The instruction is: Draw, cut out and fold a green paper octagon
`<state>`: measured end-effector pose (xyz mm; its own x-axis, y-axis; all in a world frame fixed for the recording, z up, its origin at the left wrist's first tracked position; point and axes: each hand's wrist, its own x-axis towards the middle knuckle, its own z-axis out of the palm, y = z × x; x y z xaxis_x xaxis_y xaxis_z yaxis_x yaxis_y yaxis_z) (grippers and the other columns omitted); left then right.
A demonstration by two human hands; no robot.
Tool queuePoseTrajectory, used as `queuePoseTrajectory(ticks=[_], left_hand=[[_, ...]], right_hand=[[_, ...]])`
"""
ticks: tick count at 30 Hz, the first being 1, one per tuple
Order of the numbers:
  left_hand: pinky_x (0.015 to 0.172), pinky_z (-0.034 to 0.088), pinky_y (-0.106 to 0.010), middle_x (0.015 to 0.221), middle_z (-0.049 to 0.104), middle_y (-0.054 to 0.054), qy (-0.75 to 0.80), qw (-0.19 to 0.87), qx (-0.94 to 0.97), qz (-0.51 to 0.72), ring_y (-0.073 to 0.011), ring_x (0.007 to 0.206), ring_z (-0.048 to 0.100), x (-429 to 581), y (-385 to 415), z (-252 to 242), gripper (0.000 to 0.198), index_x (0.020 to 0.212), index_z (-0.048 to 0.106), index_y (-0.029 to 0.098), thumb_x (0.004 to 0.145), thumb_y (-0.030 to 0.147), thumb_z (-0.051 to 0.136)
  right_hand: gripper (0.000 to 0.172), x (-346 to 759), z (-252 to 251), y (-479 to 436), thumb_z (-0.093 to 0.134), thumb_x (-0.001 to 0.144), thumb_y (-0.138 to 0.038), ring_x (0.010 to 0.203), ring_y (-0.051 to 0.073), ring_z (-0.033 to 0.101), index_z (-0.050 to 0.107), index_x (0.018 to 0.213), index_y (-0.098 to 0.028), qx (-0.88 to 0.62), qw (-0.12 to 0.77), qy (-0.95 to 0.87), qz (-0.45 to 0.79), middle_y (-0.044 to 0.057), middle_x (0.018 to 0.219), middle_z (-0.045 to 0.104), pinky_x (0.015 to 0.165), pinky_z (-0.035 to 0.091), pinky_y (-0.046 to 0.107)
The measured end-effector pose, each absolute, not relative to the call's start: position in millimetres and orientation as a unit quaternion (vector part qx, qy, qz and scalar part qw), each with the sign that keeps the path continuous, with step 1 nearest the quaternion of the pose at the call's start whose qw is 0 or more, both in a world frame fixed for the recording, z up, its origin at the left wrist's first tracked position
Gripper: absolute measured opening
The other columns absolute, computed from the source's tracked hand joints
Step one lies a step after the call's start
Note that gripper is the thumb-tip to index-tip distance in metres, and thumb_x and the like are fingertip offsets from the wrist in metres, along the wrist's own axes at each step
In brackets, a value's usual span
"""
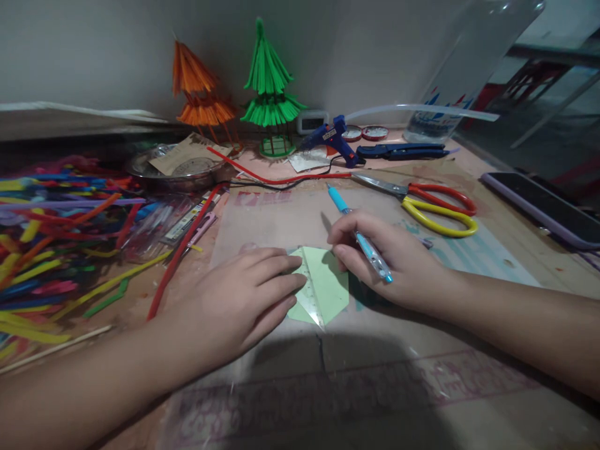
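A light green piece of paper [334,284] with cut corners lies on the plastic-covered table top. Across its left part rests a clear ruler [311,296] with markings, its pointed end towards me. My left hand [262,287] lies flat, fingers stretched over the ruler and the paper's left side. In my right hand [375,247] is a light blue pen [368,245], gripped between thumb and fingers with one end pointing up and away. That hand rests at the paper's right edge, and its lower fingers are partly hidden.
Red-and-yellow-handled scissors [440,209], a blue glue gun [335,139] and pliers [403,151] lie behind. A phone [544,206] is at right. Orange [197,87] and green [269,81] pipe-cleaner towers stand at the back. Coloured strips [42,250] and a metal bowl [175,178] are left.
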<state>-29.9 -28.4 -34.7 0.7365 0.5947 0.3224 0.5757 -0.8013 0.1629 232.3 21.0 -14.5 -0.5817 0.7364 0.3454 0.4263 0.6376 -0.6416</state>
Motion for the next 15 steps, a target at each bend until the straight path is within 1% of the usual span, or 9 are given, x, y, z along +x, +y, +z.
queuePoseTrajectory(ticks=[6, 15], left_hand=[[0.108, 0.053, -0.05, 0.132, 0.071, -0.012, 0.313, 0.026, 0.931, 0.186, -0.0301, 0.125, 0.064, -29.9, -27.7, -35.2, 0.027, 0.126, 0.068, 0.018, 0.104, 0.02, 0.052], [0.105, 0.053, -0.05, 0.132, 0.069, -0.012, 0.302, 0.022, 0.936, 0.18, -0.0306, 0.124, 0.062, -31.2, -27.3, -34.3, 0.026, 0.127, 0.065, 0.017, 0.105, 0.021, 0.05]], right_hand=[[0.005, 232.0, -13.9, 21.1, 0.056, 0.091, -0.02, 0.07, 0.016, 0.059, 0.055, 0.096, -0.022, -0.342, 0.302, -0.852, 0.257, 0.001, 0.082, 0.065, 0.066, 0.045, 0.03], [0.006, 232.1, -13.5, 20.1, 0.056, 0.092, -0.018, 0.072, 0.017, 0.06, 0.055, 0.097, -0.022, -0.345, 0.299, -0.85, 0.263, 0.002, 0.084, 0.066, 0.066, 0.045, 0.03]])
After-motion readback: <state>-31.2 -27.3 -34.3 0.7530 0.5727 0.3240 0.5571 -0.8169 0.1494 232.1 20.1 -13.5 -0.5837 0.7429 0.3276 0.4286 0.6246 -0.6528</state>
